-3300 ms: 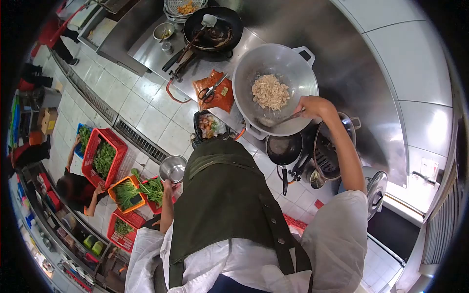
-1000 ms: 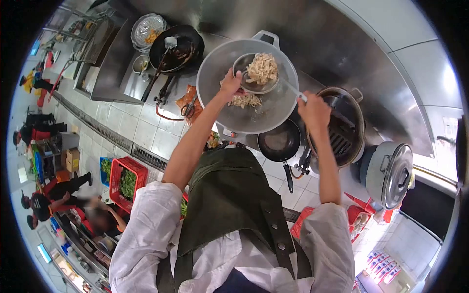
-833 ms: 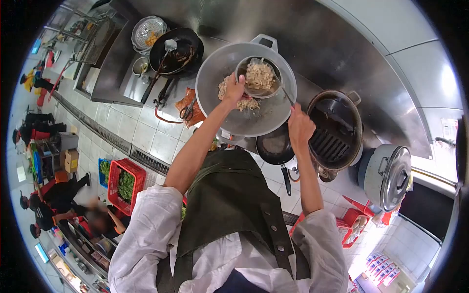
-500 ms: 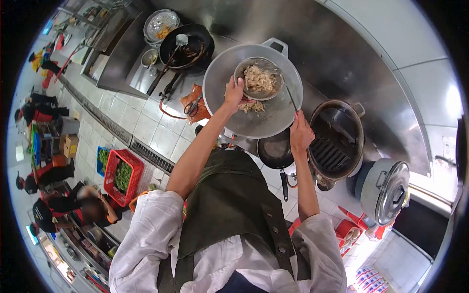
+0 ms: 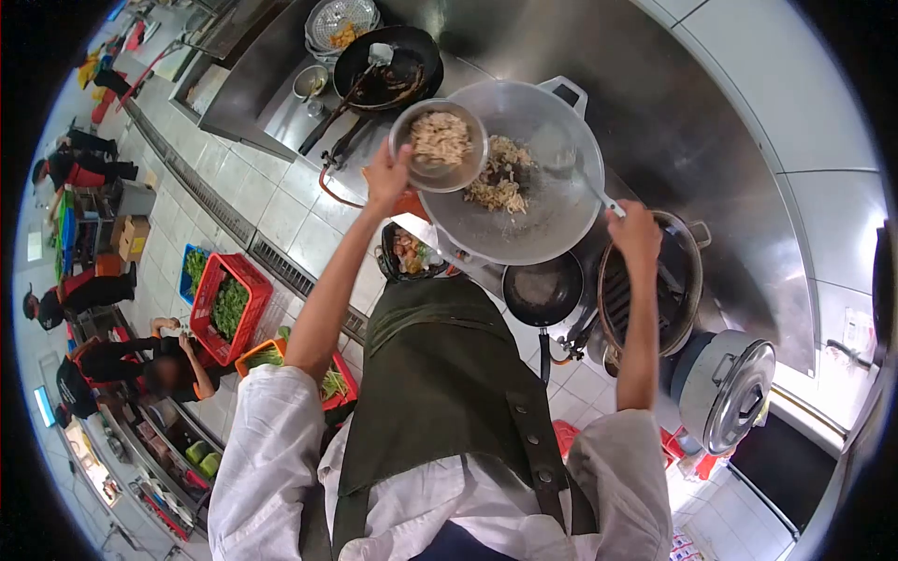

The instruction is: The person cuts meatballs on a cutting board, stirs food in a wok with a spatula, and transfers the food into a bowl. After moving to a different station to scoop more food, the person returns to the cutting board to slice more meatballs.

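My left hand (image 5: 387, 176) grips the rim of a metal bowl (image 5: 436, 176) that holds pale, shredded food (image 5: 441, 137). The bowl overlaps the left side of a large grey wok (image 5: 561, 224). More of the food, partly darker, lies in the middle of the wok (image 5: 503, 194). In my right hand (image 5: 635, 228) is the pale handle of a spatula (image 5: 606, 199), closed in the fingers at the wok's right rim. The spatula's blade rests inside the wok, right of the food.
Upper left: a dark wok (image 5: 408, 70) with a ladle. A small black pan (image 5: 541, 290) and a large brown pot (image 5: 697, 299) stand nearer me and right. A lidded pot (image 5: 725, 383) is at far right. Crates (image 5: 227, 309) and several people (image 5: 89, 173) are left.
The bowl and my left hand have moved left, uncovering more food in the wok. My right hand has shifted right with the spatula, whose blade now shows inside the wok.
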Demonstrator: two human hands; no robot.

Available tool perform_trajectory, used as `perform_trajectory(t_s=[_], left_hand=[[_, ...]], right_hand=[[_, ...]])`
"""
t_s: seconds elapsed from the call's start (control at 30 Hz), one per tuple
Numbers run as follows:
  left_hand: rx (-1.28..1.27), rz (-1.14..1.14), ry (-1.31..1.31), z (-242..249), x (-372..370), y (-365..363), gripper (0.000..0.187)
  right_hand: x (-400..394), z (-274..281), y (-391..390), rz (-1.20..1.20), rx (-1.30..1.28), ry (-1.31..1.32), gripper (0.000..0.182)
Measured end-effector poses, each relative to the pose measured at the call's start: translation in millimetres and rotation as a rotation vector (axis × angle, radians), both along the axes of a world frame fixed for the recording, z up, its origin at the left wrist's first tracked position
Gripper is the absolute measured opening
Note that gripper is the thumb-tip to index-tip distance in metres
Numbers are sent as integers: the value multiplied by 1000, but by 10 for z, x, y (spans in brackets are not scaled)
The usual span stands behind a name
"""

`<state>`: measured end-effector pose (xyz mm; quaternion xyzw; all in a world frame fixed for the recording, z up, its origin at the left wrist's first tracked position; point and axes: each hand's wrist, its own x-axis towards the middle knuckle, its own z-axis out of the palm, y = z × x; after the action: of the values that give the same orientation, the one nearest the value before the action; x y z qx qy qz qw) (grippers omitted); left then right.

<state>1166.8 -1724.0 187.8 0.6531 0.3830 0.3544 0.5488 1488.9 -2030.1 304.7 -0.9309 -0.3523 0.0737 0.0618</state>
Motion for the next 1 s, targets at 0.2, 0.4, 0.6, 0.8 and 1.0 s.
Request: perform_trajectory(t_s=[0.2,0.4,0.6,0.8,1.0], left_hand=[[-170,73,77,548,-1134,69,49],[-68,180,183,421,-1920,31,47],[-55,215,363,522,-1865,154,48],[361,73,492,623,-817,411,45],[-76,-226,203,649,433,163,40]], right_hand=[[410,-291,758,195,-614,21,25],[140,-1336,1158,324,-352,784,29],[147,-1803,865,326,62,767,47],[406,-695,531,263,-14,511,52],[72,592,166,209,93,343,41]])
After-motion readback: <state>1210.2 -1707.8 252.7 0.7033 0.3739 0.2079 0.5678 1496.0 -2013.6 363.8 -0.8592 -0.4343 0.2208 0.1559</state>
